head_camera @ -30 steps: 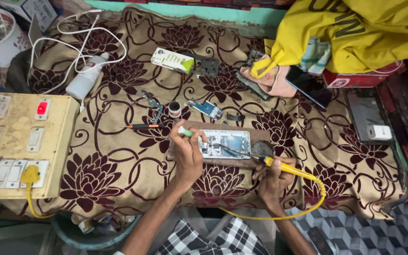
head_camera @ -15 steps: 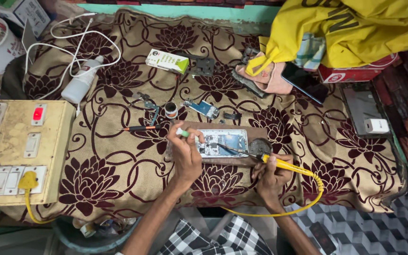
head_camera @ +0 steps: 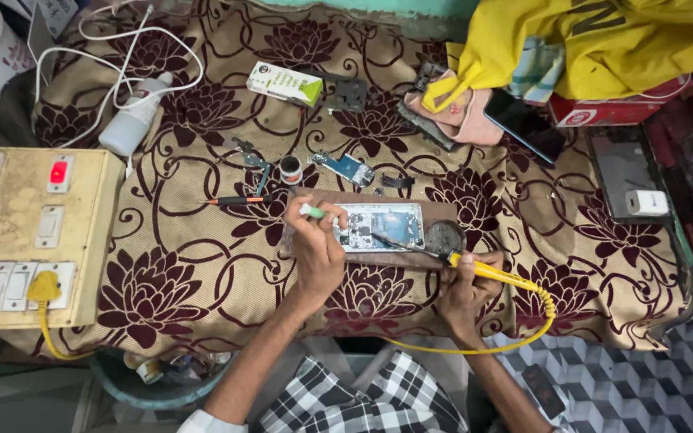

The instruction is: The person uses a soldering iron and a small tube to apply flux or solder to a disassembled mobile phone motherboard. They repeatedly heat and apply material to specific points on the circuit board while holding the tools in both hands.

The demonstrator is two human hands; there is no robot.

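Note:
An opened phone [head_camera: 380,227] with its circuit board showing lies on a brown wooden board [head_camera: 435,258] in the middle of the flowered cloth. My left hand [head_camera: 314,248] grips a small green-and-white tool [head_camera: 312,212] at the phone's left end. My right hand [head_camera: 463,293] holds a yellow-handled soldering iron [head_camera: 487,271]; its metal tip reaches left over the phone's board. A yellow cord [head_camera: 523,337] loops away from the iron's handle to the right and back below my hand.
A switchboard box [head_camera: 26,232] with a yellow plug stands at the left. Small parts, tweezers [head_camera: 254,160], a round tin [head_camera: 290,168], a white bottle [head_camera: 134,120], a green-white box [head_camera: 286,82], phones [head_camera: 523,124] and a yellow cloth [head_camera: 603,40] lie around.
The view has shifted slightly. Both hands stay at the phone, with the soldering iron's tip still over the board.

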